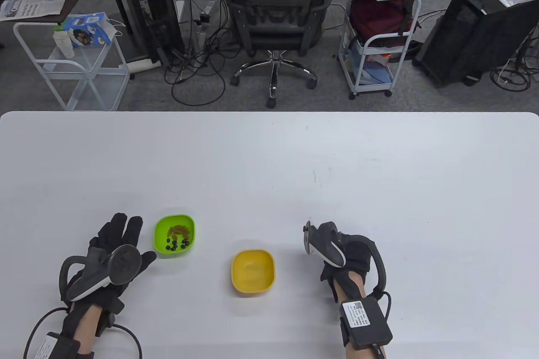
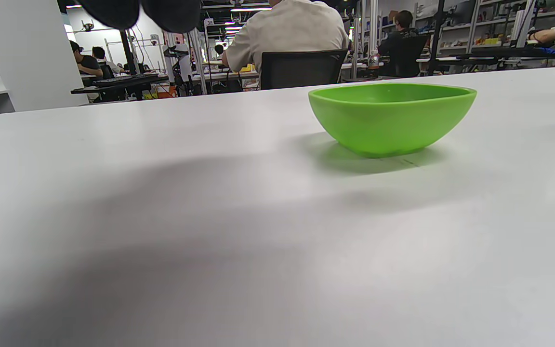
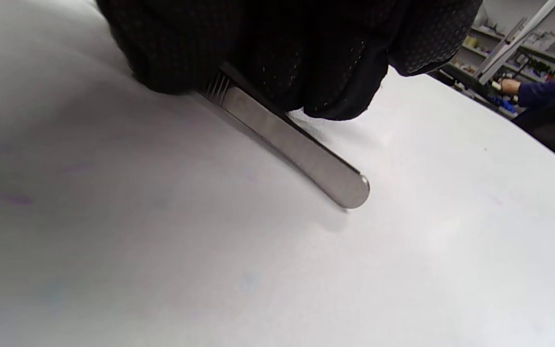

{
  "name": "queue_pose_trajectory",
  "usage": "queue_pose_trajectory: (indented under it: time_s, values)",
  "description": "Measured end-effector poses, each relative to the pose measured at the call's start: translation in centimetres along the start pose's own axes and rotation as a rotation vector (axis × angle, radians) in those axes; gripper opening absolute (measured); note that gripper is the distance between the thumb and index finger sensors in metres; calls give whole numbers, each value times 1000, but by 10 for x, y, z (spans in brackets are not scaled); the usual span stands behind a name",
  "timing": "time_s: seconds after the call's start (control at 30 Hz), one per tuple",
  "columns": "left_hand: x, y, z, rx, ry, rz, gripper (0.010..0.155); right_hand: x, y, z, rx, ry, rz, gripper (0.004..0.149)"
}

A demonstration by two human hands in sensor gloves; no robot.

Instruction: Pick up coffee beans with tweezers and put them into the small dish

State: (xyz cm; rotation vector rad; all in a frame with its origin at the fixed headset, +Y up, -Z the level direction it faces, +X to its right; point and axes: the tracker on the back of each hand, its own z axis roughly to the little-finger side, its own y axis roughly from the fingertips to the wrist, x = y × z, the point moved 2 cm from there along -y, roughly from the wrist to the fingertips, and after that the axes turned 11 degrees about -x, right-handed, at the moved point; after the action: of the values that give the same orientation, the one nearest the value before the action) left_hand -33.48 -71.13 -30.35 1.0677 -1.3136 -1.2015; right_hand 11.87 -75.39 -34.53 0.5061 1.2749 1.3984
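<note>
A green bowl (image 1: 174,235) holds several dark coffee beans (image 1: 177,244) and some tan pieces; it also shows side-on in the left wrist view (image 2: 392,118). An empty yellow dish (image 1: 253,270) sits to its right. My left hand (image 1: 122,235) rests flat on the table with fingers spread, just left of the green bowl, holding nothing. My right hand (image 1: 332,249) is to the right of the yellow dish, fingers curled down. In the right wrist view its fingers (image 3: 306,58) grip metal tweezers (image 3: 301,149) whose blunt end lies low against the table; their tips are hidden.
The white table (image 1: 269,157) stretches wide beyond both hands. An office chair (image 1: 276,18), carts and cables stand on the floor past the table's far edge.
</note>
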Motion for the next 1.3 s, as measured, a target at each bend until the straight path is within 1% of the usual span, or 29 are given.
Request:
queue_pose_trajectory:
  time_s: [0.03, 0.1, 0.17, 0.27, 0.37, 0.6, 0.73, 0.9, 0.93, 0.97, 1.03, 1.2, 1.3]
  values:
    - [0, 0, 0, -1, 2, -2, 89, -1, 0, 2, 2, -22, 3, 52]
    - [0, 0, 0, -1, 3, -2, 89, -2, 0, 0, 35, -8, 18, 52]
    - [0, 0, 0, 1, -1, 4, 89, -2, -1, 0, 56, 4, 2, 51]
    - [1, -1, -1, 3, -2, 13, 89, 0, -4, 3, 51, -40, -36, 50]
    - [1, -1, -1, 2, -2, 16, 89, 3, -5, 6, 55, -94, -40, 50]
    - [0, -1, -1, -4, -8, 24, 89, 28, 9, 10, 92, -108, 90, 49]
    - [0, -1, -1, -7, -10, 29, 89, 44, 23, 12, 148, -166, 159, 52]
    - [1, -1, -1, -9, -14, 38, 89, 54, 42, 11, 247, -240, 219, 51]
    - [1, -1, -1, -10, -14, 38, 89, 54, 47, 10, 293, -300, 210, 51]
    - [1, -1, 0, -11, -14, 39, 89, 54, 49, 10, 305, -324, 210, 50]
    - [1, -1, 0, -14, -14, 43, 89, 55, 58, 11, 354, -408, 246, 50]
    - [3, -1, 0, -19, -11, 57, 89, 45, 70, 13, 429, -498, 315, 50]
    - [6, -2, 0, -20, -8, 73, 89, 40, 71, 15, 455, -535, 281, 50]
